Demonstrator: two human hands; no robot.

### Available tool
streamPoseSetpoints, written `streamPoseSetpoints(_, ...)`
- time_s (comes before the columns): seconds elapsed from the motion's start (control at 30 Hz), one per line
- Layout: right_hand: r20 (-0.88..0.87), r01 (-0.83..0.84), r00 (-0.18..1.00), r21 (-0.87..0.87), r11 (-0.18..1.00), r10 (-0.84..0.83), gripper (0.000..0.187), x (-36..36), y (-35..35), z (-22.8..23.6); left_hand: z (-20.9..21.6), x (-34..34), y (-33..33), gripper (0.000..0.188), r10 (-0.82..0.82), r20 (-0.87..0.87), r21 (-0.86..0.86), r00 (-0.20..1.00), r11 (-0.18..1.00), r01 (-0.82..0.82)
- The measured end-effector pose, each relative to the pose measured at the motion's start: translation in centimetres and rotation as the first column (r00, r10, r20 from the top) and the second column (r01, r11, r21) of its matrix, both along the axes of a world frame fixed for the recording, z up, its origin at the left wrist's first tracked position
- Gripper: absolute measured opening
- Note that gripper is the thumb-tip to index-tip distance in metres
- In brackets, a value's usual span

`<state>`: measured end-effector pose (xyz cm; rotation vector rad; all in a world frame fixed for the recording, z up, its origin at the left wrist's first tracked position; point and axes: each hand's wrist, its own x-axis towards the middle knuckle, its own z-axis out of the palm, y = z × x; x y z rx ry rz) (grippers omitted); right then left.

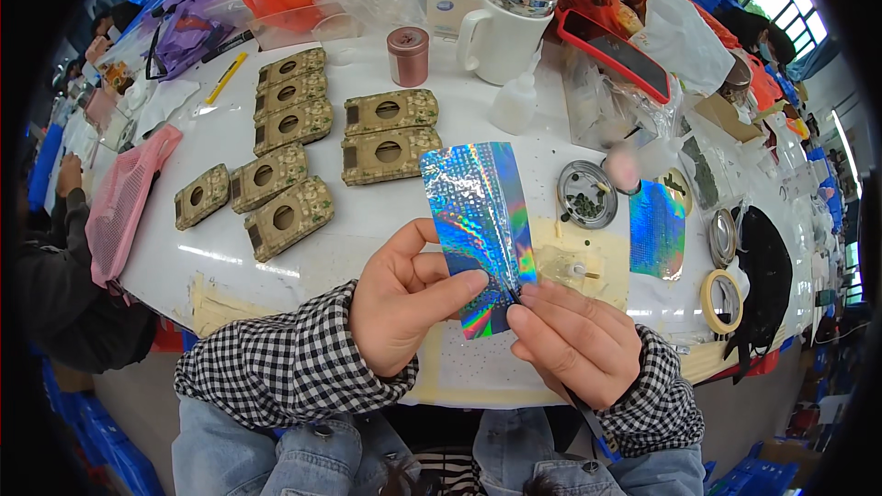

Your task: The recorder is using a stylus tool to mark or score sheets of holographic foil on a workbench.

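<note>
A shiny blue holographic sheet (pixel 478 220) is held up over the near middle of the table. My left hand (pixel 400 298) is closed on its lower left edge, thumb on the front face. My right hand (pixel 579 344) is closed round slim black tweezers (pixel 513 295), their dark tip against the sheet's lower right part; most of their length is hidden by my fingers. Left of the sheet lie several camouflage model tank hulls (pixel 285 218), each with a round hole on top. Right of it are a round tin (pixel 588 219) with small dark green pieces and a second holographic sheet (pixel 654 253).
At the back stand a white lidded mug (pixel 505 41), a pink canister (pixel 407 64) and a white squeeze bottle (pixel 514 108). A red-cased phone (pixel 614 55) leans near plastic bags. Masking tape (pixel 722 301) and a black pouch (pixel 761 280) lie right, a pink mesh bag (pixel 124 207) left.
</note>
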<state>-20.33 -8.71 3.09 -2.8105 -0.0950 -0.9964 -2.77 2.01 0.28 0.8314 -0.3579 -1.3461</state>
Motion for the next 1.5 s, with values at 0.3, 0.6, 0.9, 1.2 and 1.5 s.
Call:
streamPoseSetpoints(0.3,-0.045,-0.11,0.992,0.079,0.991,0.114,0.031,0.3,0.1,-0.1,0.2,1.5,-1.2,0.035,0.168,0.081,-0.019,0.982,0.986,-0.167)
streamPoseSetpoints(0.6,-0.254,-0.211,0.94,0.093,0.973,0.228,0.026,1.3,1.8,-2.9,0.1,3.3,-1.2,0.04,0.277,0.111,-0.104,0.954,0.958,-0.266)
streamPoseSetpoints(0.9,-0.309,-0.218,0.923,0.072,0.973,0.23,0.031,1.4,1.5,-3.3,0.1,2.9,-1.1,0.04,0.258,0.039,-0.138,0.965,0.958,-0.251)
streamPoseSetpoints(1.2,-0.333,-0.226,0.915,0.045,0.973,0.228,0.033,1.5,1.4,-2.9,0.1,2.9,-1.3,0.04,0.26,0.093,-0.099,0.961,0.963,-0.251)
streamPoseSetpoints(1.5,-0.43,-0.222,0.874,0.059,0.973,0.225,0.024,2.0,1.8,-2.8,0.0,2.8,-1.3,0.041,0.267,0.09,-0.114,0.96,0.96,-0.256)
